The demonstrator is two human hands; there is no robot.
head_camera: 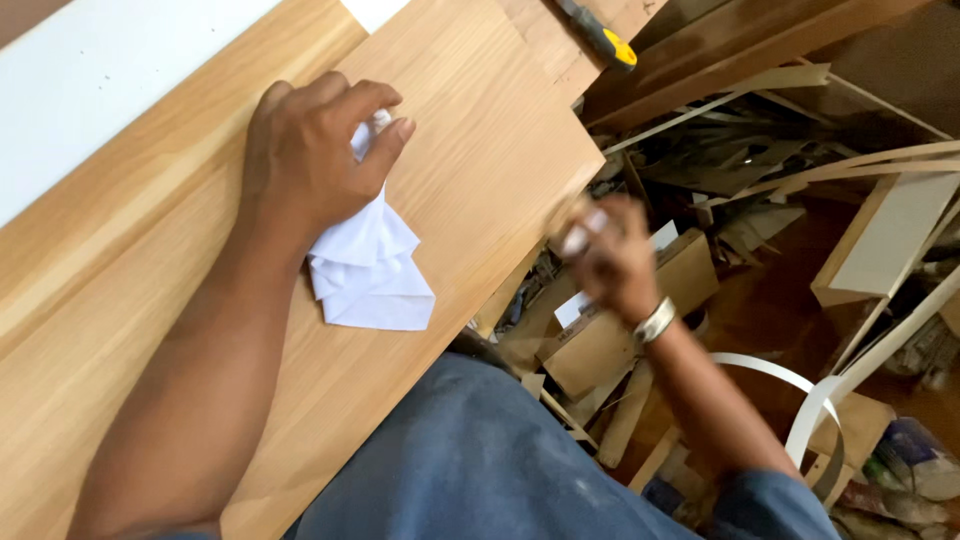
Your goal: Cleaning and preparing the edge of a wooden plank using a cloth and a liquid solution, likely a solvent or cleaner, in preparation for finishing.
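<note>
My left hand (320, 150) rests on a light wooden panel (480, 150) and is closed on a crumpled white cloth (370, 265), which trails out below the palm onto the wood. My right hand (605, 255) is off the panel's right edge, blurred, with fingers curled; something small and pale shows at the fingertips, but I cannot make out what it is. A silver bracelet sits on that wrist.
A white board (100, 70) lies along the top left. A yellow-tipped tool (600, 38) lies at the top. Wood offcuts, thin strips (790, 80), a cardboard box (610, 330) and a coil of white edge banding (810, 400) clutter the floor at right.
</note>
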